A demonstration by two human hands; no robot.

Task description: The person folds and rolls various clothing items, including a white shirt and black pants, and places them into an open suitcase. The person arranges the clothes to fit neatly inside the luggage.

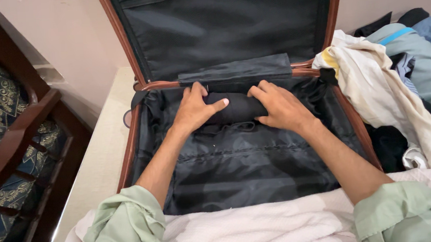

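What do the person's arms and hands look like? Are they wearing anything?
Both hands, left hand and right hand, are bare: no gloves, rings or watch. The forearms are bare too. Pale green shirt sleeves are rolled up near the elbows.

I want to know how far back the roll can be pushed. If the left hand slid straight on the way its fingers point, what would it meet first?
The left hand lies on the dark rolled garment, fingers pointing toward the hinge. It would probably meet the suitcase's back edge first, then the raised lid, though depth is hard to judge.
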